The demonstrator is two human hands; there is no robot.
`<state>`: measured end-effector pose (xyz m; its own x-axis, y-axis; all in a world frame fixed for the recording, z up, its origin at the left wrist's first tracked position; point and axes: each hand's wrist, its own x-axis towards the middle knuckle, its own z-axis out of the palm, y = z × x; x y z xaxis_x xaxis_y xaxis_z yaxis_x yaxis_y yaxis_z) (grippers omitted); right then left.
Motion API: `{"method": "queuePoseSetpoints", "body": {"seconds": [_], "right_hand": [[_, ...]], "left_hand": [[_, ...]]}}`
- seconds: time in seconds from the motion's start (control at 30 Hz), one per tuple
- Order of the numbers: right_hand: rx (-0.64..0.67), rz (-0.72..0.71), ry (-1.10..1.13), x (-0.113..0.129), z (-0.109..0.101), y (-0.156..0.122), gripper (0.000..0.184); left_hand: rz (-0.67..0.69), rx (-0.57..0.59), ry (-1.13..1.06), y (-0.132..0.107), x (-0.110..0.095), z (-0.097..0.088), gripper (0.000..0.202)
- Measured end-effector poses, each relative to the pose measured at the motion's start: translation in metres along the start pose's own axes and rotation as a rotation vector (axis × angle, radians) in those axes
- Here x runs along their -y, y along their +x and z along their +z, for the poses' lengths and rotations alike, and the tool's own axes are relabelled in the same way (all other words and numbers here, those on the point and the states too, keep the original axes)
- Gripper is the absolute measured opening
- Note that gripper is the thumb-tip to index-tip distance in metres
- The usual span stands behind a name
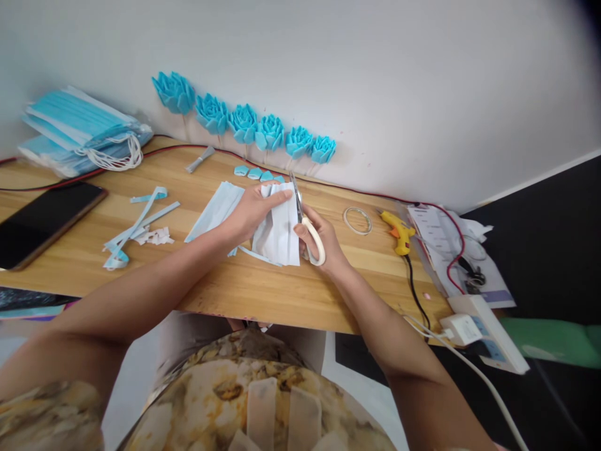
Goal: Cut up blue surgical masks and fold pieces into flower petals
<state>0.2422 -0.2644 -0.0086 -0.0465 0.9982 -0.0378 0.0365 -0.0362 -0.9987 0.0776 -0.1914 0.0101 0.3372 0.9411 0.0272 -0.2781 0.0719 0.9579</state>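
My left hand (253, 212) pinches a pleated face mask (283, 232), its white side toward me, thumb on top near the upper edge. In my right hand (323, 241) is a pair of scissors (315, 243) with cream handles, its blades pointing away along the mask's right edge. Under my left wrist lies another light blue mask piece (215, 210) on the table. A narrow cut strip (256, 254) sits below the held mask. Just beyond my hands is a row of small blue cut petals (255, 173), partly hidden by my left hand.
Several blue mask-fabric flowers (244, 123) on sticks stand along the wall. A mask stack (84, 128), phone (49, 219) and cut strips (136, 225) lie left. Rightward are a tape ring (357, 221), yellow glue gun (399, 233), papers (441, 244) and power strip (488, 338).
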Motion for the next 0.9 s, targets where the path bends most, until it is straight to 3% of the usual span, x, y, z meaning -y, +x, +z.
{"method": "queuePoseSetpoints", "body": {"seconds": [0.23, 0.57, 0.73, 0.9], "right_hand": [[0.004, -0.056, 0.039, -0.003, 0.000, 0.003, 0.059], [-0.025, -0.029, -0.029, 0.001, 0.001, 0.004, 0.055], [0.018, 0.024, 0.069, 0.006, 0.000, 0.003, 0.050], [0.085, 0.024, 0.114, 0.013, -0.001, 0.001, 0.056]], "left_hand": [[0.005, 0.006, 0.006, 0.002, -0.003, -0.003, 0.032], [-0.046, 0.009, -0.007, 0.004, 0.000, -0.005, 0.033], [-0.066, 0.011, -0.020, 0.003, -0.001, -0.004, 0.033], [-0.087, 0.020, -0.019, 0.001, -0.004, -0.002, 0.035]]}}
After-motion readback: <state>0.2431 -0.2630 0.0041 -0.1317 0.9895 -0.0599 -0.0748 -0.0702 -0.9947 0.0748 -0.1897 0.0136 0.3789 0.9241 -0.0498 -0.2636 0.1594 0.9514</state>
